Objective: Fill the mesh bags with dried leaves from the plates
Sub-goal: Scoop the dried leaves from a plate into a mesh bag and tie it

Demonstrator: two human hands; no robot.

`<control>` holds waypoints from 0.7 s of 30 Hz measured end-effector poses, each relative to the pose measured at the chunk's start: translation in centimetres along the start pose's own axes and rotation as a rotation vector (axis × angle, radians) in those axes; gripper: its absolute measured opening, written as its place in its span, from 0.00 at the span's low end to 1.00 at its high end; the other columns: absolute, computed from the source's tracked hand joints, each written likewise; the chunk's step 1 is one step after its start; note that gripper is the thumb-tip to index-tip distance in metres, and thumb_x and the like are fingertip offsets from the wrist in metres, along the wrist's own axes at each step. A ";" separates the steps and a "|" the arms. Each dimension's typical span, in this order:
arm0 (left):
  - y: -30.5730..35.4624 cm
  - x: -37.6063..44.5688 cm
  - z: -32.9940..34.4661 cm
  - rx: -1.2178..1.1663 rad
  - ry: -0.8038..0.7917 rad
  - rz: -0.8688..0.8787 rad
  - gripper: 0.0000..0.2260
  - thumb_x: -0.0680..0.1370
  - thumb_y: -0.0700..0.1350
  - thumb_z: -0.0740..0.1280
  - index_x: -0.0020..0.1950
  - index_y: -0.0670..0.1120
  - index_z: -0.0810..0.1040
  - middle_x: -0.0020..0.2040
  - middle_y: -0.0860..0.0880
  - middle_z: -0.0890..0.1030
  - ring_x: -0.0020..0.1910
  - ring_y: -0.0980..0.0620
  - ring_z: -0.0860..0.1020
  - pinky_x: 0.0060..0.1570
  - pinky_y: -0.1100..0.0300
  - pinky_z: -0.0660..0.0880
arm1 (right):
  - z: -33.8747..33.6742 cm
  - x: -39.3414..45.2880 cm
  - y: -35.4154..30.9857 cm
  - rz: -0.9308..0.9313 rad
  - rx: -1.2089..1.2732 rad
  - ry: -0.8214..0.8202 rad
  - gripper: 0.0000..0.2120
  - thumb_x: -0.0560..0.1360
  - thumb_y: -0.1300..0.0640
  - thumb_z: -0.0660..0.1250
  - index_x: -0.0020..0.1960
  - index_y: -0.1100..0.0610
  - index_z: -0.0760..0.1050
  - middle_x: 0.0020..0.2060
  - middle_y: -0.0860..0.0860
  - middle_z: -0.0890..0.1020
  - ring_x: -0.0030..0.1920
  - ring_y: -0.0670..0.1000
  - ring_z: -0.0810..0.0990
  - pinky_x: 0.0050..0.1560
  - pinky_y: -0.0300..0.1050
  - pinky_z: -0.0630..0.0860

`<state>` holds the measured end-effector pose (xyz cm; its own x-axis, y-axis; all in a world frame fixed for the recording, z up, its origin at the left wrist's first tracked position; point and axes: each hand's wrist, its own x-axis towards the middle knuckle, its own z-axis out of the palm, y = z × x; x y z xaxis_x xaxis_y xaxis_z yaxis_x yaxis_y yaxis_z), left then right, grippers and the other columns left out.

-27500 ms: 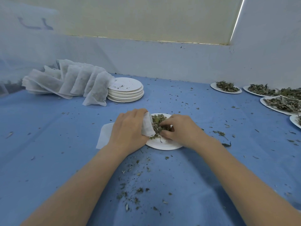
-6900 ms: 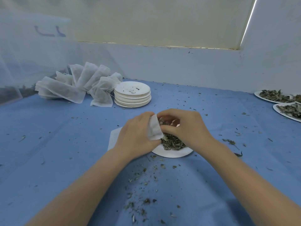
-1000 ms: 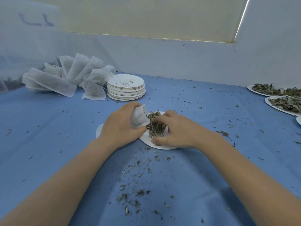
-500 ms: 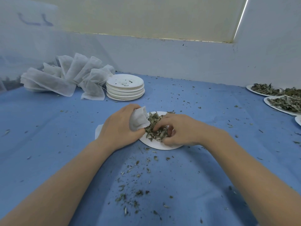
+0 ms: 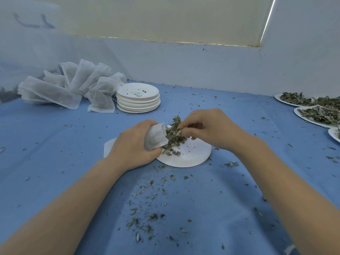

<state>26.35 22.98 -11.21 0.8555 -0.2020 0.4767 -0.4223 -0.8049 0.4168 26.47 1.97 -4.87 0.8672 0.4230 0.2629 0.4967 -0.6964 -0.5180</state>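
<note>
A white paper plate (image 5: 191,156) lies mid-table on the blue cloth. My left hand (image 5: 132,147) grips a white mesh bag (image 5: 154,137) at the plate's left edge, its mouth turned toward the leaves. My right hand (image 5: 207,128) pinches a clump of dried leaves (image 5: 173,134) and holds it against the bag's mouth. A few loose leaves remain on the plate below the bag. The rest of the bag lies flat under my left hand.
A pile of mesh bags (image 5: 71,89) lies at the back left beside a stack of emptied plates (image 5: 138,98). Several plates of dried leaves (image 5: 316,115) sit at the right edge. Leaf crumbs (image 5: 147,208) litter the cloth near me.
My right hand has gathered the leaves from the plate and lifted them to the bag's mouth, baring most of the plate. My left hand has kept its hold on the bag.
</note>
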 end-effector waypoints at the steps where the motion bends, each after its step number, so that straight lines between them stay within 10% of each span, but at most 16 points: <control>1: 0.1 0.0 0.0 -0.003 0.007 0.005 0.23 0.67 0.50 0.71 0.60 0.51 0.72 0.48 0.57 0.74 0.48 0.50 0.75 0.44 0.59 0.66 | 0.3 0.0 -0.3 -0.021 -0.026 -0.001 0.05 0.74 0.54 0.70 0.49 0.49 0.83 0.40 0.39 0.79 0.39 0.39 0.78 0.49 0.37 0.74; 11: 1.7 -0.2 1.0 0.000 0.093 0.089 0.27 0.67 0.47 0.74 0.64 0.43 0.72 0.56 0.46 0.78 0.53 0.46 0.76 0.45 0.64 0.63 | 4.3 0.0 -2.3 0.068 0.247 0.282 0.20 0.67 0.67 0.68 0.39 0.46 0.62 0.32 0.45 0.82 0.30 0.40 0.74 0.35 0.32 0.71; 17: 1.8 -0.1 0.9 -0.058 0.124 0.011 0.26 0.68 0.49 0.73 0.64 0.48 0.72 0.55 0.52 0.78 0.50 0.51 0.75 0.43 0.64 0.64 | 3.0 0.0 -1.8 0.020 0.304 -0.080 0.10 0.74 0.63 0.62 0.48 0.48 0.69 0.26 0.37 0.77 0.28 0.40 0.71 0.32 0.28 0.67; 21: 1.7 0.0 0.9 -0.104 0.163 -0.020 0.26 0.67 0.49 0.74 0.63 0.49 0.72 0.50 0.58 0.75 0.45 0.59 0.70 0.43 0.66 0.64 | 3.2 0.2 -1.5 0.019 0.399 0.243 0.15 0.67 0.59 0.74 0.46 0.47 0.71 0.38 0.43 0.80 0.34 0.42 0.77 0.38 0.31 0.73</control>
<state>25.89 21.09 -11.21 0.8076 -0.0867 0.5833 -0.4416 -0.7444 0.5008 25.81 4.96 -6.63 0.8829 0.2306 0.4089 0.4692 -0.4052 -0.7846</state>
